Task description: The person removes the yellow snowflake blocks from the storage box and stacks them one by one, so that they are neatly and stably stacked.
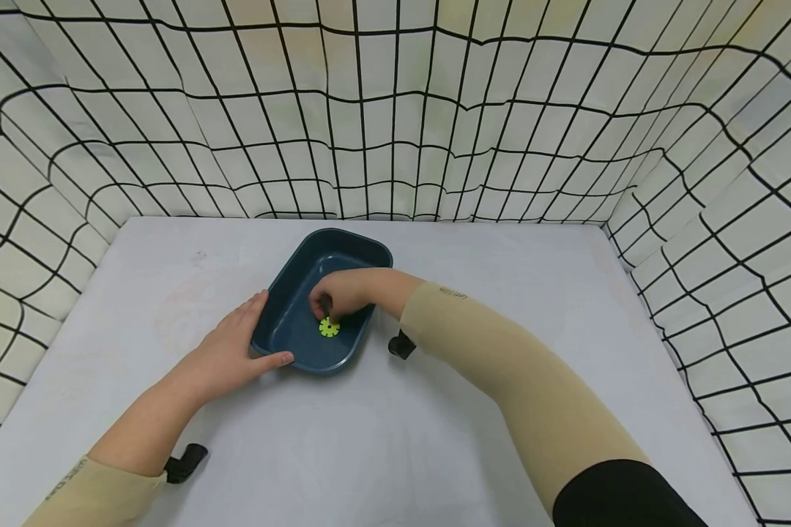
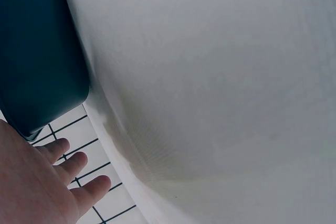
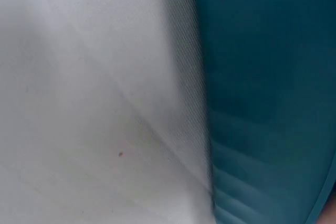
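A dark blue rectangular basin [image 1: 294, 322] stands at an angle on the white table. My left hand [image 1: 227, 351] rests against its near left corner, the thumb along the front rim and straight fingers along the left side. In the left wrist view, fingers [image 2: 86, 192] stretch out beside the basin's outer wall [image 2: 42, 51]. Reaching over the right rim, my right hand [image 1: 343, 294] pinches a dark handle [image 1: 326, 304] inside the basin. Below the fingers shows a yellow-green disc [image 1: 329, 328] with a notched edge, close over the basin's floor. The right wrist view shows mostly the basin's outer wall [image 3: 262, 77].
Black netting [image 1: 395, 132] over white sheeting surrounds the table [image 1: 435, 439] at the back and both sides. Small black wrist devices jut out under the left sleeve [image 1: 186, 462] and the right sleeve [image 1: 402, 345].
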`<act>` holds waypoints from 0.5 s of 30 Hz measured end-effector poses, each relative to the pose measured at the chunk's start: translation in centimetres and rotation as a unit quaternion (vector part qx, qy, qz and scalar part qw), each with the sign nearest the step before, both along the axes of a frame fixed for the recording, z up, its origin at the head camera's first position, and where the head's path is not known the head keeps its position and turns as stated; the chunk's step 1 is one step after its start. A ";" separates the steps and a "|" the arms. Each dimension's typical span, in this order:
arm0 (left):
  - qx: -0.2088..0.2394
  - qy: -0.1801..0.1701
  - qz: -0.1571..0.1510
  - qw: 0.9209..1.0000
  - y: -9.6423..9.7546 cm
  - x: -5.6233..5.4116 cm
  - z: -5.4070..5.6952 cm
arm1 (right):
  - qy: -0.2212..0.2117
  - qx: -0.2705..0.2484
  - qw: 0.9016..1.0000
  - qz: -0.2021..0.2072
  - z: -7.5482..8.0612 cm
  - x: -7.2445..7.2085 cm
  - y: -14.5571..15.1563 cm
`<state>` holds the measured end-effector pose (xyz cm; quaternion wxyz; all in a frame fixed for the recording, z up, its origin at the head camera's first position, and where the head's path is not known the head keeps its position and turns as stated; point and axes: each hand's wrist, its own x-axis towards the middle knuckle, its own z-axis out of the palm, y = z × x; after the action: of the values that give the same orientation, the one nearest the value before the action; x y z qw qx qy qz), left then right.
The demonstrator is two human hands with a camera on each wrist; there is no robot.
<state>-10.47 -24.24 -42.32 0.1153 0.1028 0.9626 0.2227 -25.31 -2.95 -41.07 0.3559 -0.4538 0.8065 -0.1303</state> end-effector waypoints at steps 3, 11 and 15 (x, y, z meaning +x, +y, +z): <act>-0.002 -0.002 0.002 1.000 0.0 0.0 0.0 | -0.022 -0.002 1.000 -0.010 -0.1 -0.4 0.3; -0.007 -0.007 0.003 1.000 -0.1 -0.2 0.0 | -0.033 -0.013 0.999 -0.022 0.8 -1.2 0.8; -0.008 -0.005 0.003 1.000 0.0 -0.2 0.0 | -0.042 -0.023 0.998 -0.033 1.5 -1.5 1.2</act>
<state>-10.64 -24.29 -42.36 0.1202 0.0982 0.9640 0.2158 -26.80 -1.77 -39.58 0.3746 -0.4288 0.8023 -0.1794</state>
